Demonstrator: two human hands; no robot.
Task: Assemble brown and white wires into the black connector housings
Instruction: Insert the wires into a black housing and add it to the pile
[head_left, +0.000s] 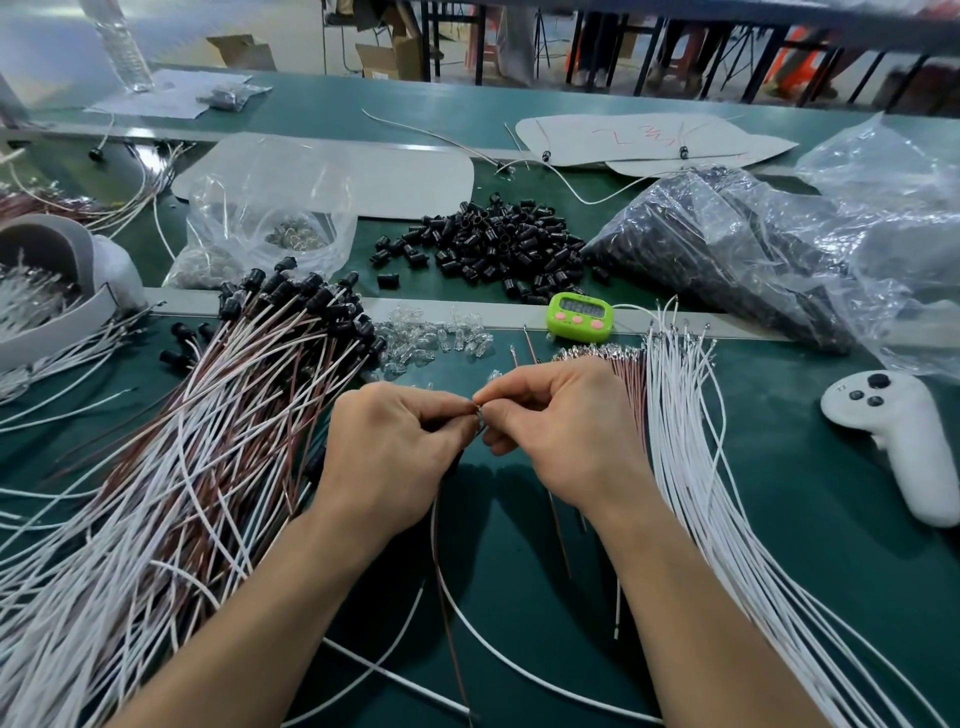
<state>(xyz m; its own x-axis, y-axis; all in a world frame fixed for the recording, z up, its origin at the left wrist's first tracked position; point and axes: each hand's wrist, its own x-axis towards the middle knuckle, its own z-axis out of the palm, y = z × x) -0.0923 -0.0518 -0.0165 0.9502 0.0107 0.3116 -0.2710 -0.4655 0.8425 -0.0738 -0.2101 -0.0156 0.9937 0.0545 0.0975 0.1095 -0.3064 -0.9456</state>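
My left hand (395, 441) and my right hand (561, 421) meet at the middle of the green mat, fingertips pinched together on a small clear bulb (479, 414). A black housing sits mostly hidden inside my left fingers. A white wire (498, 657) and a brown wire (451, 629) trail down from my left hand toward me. Finished brown and white wires with black housings (218, 415) are heaped at the left. Loose white wires (696, 467) and brown wires (626, 379) lie at the right. Loose black housings (498, 241) are piled behind.
A green timer (580, 317) stands beyond my hands, beside scattered clear bulbs (436, 338). A white controller (898, 441) lies at the right. Plastic bags (753, 249) of parts fill the back right, another bag (270, 228) the back left.
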